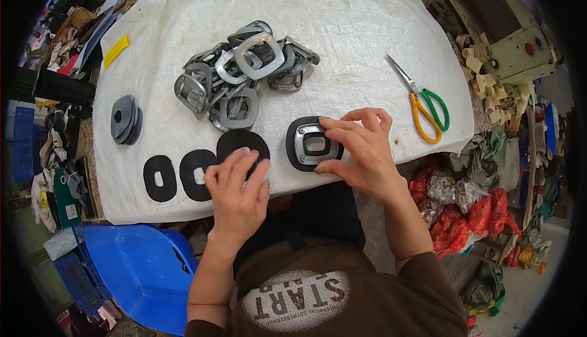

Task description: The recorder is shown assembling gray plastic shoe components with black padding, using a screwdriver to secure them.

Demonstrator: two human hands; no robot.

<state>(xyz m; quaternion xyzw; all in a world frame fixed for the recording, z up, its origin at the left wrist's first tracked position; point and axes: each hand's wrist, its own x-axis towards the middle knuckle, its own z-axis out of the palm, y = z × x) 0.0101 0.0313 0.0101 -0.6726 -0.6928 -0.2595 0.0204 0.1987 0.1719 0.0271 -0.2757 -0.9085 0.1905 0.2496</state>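
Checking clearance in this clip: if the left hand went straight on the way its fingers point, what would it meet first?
The left hand would likely meet the black ring it partly covers first; passing above that, the heap of grey metal frames. Its height is unclear.

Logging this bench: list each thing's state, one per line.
Orange-and-green-handled metal scissors: lying, blades nearly closed
Rounded grey metal frames: heaped, overlapping
Single grey metal frame: on flat black ring, right hand gripping
Two leftmost black rings: lying flat
Dark grey rounded plates: stacked askew
Blue plastic bin: open-topped
Red plastic bags: crumpled
Left hand: over black ring, contact unclear
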